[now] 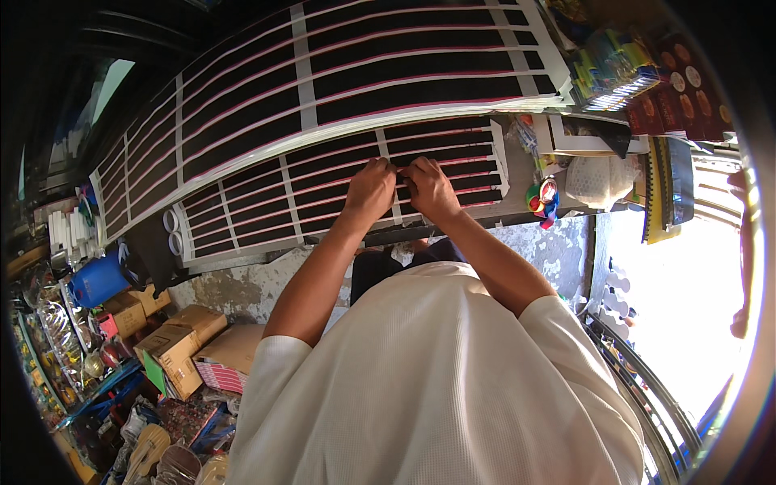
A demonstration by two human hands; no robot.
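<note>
Head view: the smaller black striped sheet (323, 174) lies flat on the counter (520, 170), nearer the body than the larger striped stack (242, 77), apparently so the surface bears it and frees both hands. Left hand (371, 191) and right hand (431, 192) meet over it, fingertips bunched closely; whether they pinch anything, I cannot tell.

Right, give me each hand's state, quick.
Left hand: curled over the striped sheet; whether it holds anything cannot be told.
Right hand: curled beside it; grip also cannot be told.
</note>
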